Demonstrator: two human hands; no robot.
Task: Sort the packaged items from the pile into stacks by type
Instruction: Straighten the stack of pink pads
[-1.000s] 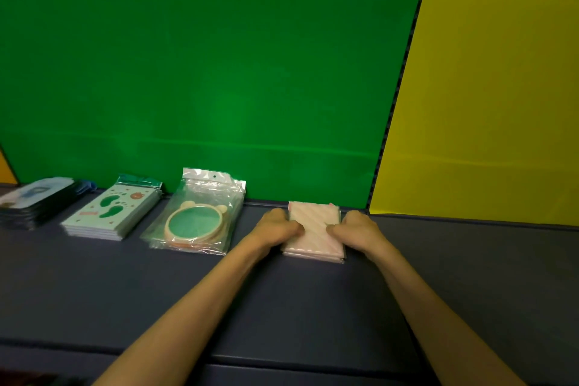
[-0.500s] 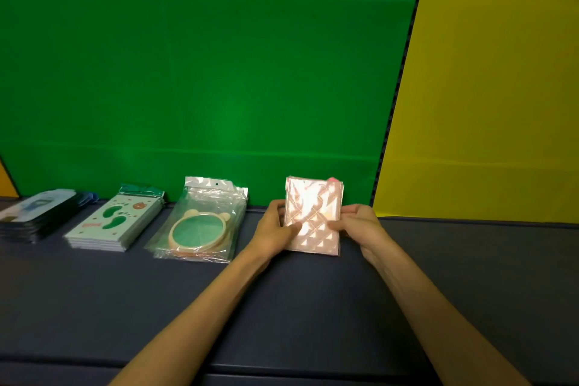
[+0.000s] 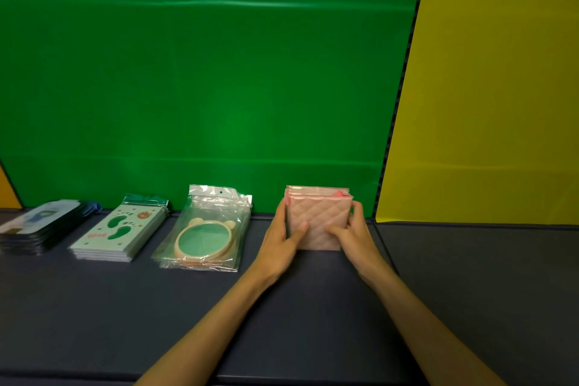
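A stack of pink quilted packets (image 3: 318,218) stands upright on its lower edge on the dark mat, near the green back wall. My left hand (image 3: 280,236) grips its left side with the thumb across the front. My right hand (image 3: 352,233) grips its right side the same way. To the left lie three sorted stacks: clear bags with a round green mirror (image 3: 205,233), white packets printed with green footprints (image 3: 120,233), and dark packets with a blue-white front (image 3: 39,222).
The dark blue mat (image 3: 219,307) stretches toward me; a seam runs down it just right of my right hand. A green wall (image 3: 203,72) and a yellow wall (image 3: 501,88) close off the back.
The pink stack lay flat under both hands a second ago. Both hands have tipped it up; it now stands upright on its lower edge, squared between them.
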